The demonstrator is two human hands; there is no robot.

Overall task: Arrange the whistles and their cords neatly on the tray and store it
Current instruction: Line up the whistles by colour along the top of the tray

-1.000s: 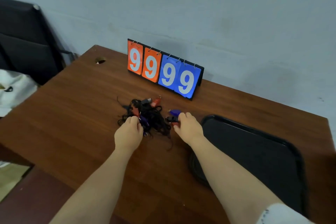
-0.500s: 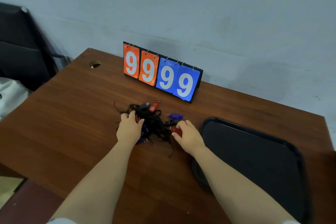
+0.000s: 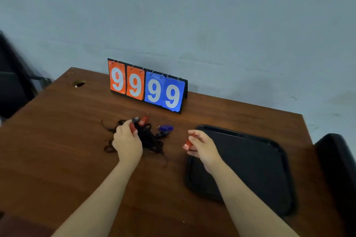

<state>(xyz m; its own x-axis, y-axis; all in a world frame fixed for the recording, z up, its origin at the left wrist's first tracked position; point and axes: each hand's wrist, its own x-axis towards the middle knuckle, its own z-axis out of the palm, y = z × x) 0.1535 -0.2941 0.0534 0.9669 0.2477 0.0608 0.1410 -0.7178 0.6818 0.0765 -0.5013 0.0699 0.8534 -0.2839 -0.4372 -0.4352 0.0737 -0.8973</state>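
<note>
While hands pinch red whistles (image 3: 188, 143), black cords (image 3: 148, 139) tangled, tray (image 3: 269, 169) bare

We count three red whistles: one pinched in the right hand (image 3: 202, 147) as a red whistle (image 3: 187, 143), one gripped by the left hand (image 3: 126, 141) at its fingertips (image 3: 132, 127), one (image 3: 144, 120) just beyond that hand. One blue whistle (image 3: 166, 127) lies between the hands. Two dark whistles: one (image 3: 136, 119) beyond the left hand, one (image 3: 162, 134) between the hands. One tangle of black cords (image 3: 149, 140); we cannot count strands. One black tray (image 3: 277, 146) beside the right hand. One scoreboard (image 3: 147, 87), four cards.
</note>
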